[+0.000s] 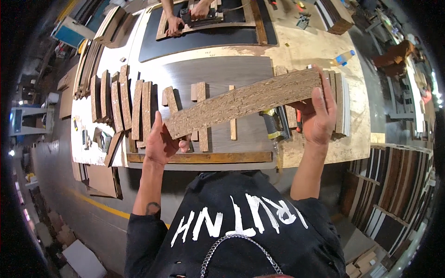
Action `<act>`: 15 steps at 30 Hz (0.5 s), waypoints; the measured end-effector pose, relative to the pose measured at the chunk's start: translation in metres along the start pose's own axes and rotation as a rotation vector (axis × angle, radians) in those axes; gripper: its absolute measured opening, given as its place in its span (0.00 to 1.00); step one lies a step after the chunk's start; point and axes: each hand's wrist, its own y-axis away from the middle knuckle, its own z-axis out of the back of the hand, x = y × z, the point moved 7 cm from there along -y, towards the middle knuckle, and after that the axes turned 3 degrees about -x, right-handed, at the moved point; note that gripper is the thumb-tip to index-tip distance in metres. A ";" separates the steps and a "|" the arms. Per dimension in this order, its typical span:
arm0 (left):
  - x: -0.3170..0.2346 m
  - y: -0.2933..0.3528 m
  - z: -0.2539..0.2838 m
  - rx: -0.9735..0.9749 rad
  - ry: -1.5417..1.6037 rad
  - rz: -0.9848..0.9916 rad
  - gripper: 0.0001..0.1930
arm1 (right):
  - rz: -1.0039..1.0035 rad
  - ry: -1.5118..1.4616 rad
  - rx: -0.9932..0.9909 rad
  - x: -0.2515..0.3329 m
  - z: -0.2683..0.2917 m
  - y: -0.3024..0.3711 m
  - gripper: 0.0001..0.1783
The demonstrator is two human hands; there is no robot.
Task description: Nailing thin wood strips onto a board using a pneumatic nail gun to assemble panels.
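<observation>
A long particleboard strip (245, 99) is held up over the workbench, tilted with its right end higher in the picture. My left hand (161, 139) grips its left end, thumb on top and fingers beneath. At the other end my right hand (321, 111) has the strip between palm and fingers. Below it lies a grey wood-grain panel (218, 72) with several short particleboard pieces (203, 134) on it. A brown wooden rail (199, 158) runs along the panel's near edge. Right of the panel, partly hidden under the strip, rests a black and yellow-green power tool (273, 125).
Several particleboard strips (116, 104) stand in a row at the left. Across the bench, another person's hands (174, 25) work a tool on a frame (257, 23) over a black panel. A bottle with blue contents (343, 58) lies at the right. Stacked boards (394, 185) stand on the floor beyond.
</observation>
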 end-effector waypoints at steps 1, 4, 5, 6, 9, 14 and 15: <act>-0.002 0.001 0.002 -0.007 -0.002 -0.001 0.34 | -0.005 -0.005 0.001 0.002 -0.002 0.000 0.31; -0.020 0.005 -0.002 0.095 -0.043 -0.138 0.34 | -0.030 -0.126 0.060 0.009 -0.011 0.000 0.33; -0.022 0.007 0.002 0.101 -0.044 -0.135 0.34 | -0.026 -0.124 0.055 0.009 -0.012 0.001 0.33; -0.027 0.009 0.012 0.069 -0.016 -0.171 0.33 | -0.036 -0.123 0.066 0.006 -0.013 0.003 0.34; -0.038 0.007 0.028 -0.047 -0.016 -0.264 0.29 | -0.004 -0.017 0.082 0.005 -0.014 0.001 0.35; -0.048 0.001 0.064 -0.234 -0.099 -0.261 0.28 | -0.067 -0.028 0.151 0.002 -0.037 -0.002 0.36; -0.048 -0.001 0.067 -0.249 -0.099 -0.256 0.28 | -0.078 -0.035 0.168 -0.001 -0.038 -0.005 0.34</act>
